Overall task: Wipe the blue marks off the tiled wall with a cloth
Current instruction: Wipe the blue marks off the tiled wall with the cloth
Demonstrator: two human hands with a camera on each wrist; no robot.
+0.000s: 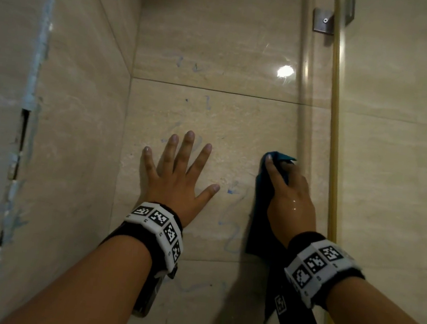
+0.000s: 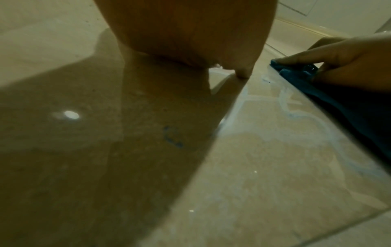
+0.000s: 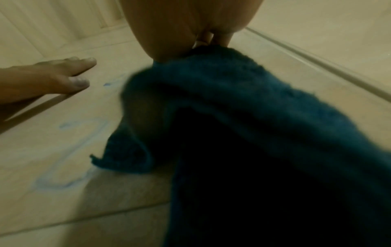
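Observation:
The beige tiled wall (image 1: 237, 127) carries faint blue marks: a dot (image 1: 230, 191), a squiggle (image 1: 233, 233) under it, and small strokes higher up (image 1: 195, 66). My left hand (image 1: 179, 168) lies flat on the tile with its fingers spread and holds nothing. To its right, my right hand (image 1: 286, 188) grips a dark teal cloth (image 1: 259, 220) and presses it to the wall, index finger straight along it. The cloth (image 3: 232, 108) hangs down below that hand. The blue dot (image 3: 106, 84) sits between my left thumb and the cloth. Another blue mark (image 2: 172, 137) shows below my left palm (image 2: 190, 30).
A side wall (image 1: 78, 120) meets the tiled wall at the left corner, and its rough edge has a dark gap (image 1: 25, 124). On the right stands a glass panel with a brass-coloured edge (image 1: 333, 149), held by a metal bracket (image 1: 324, 21). A lamp reflection (image 1: 285, 71) glares on the upper tile.

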